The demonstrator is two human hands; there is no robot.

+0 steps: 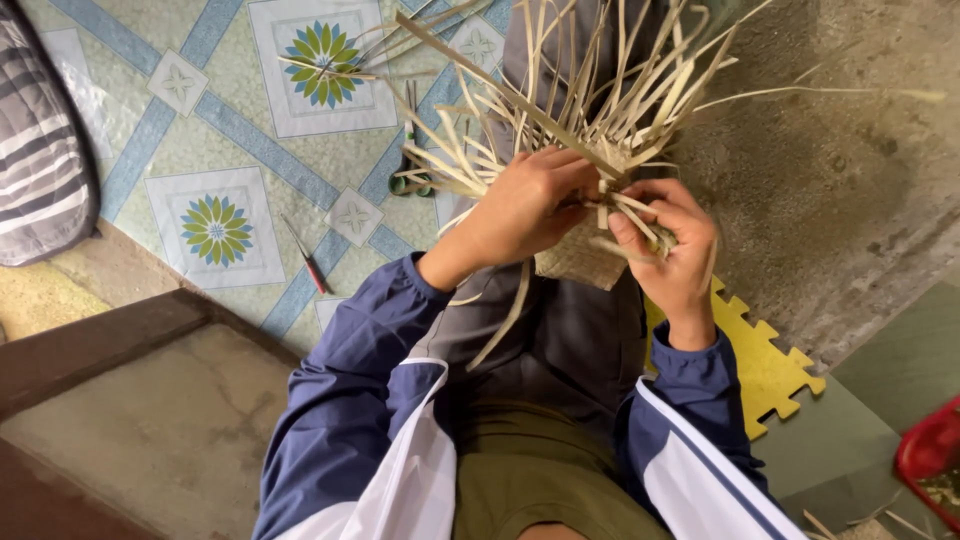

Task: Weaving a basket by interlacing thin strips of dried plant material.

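A half-woven mat of pale strips (pixel 580 255) is gripped by the left hand (pixel 525 205) and right hand (pixel 670 250), above the patterned floor (pixel 250 150).

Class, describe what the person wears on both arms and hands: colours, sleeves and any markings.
Both arms wear long navy blue sleeves ending in plain cuffs at the wrists, with white panels edged by a thin dark line nearer the shoulders. The left hand and right hand are bare: no gloves, rings or watch show.
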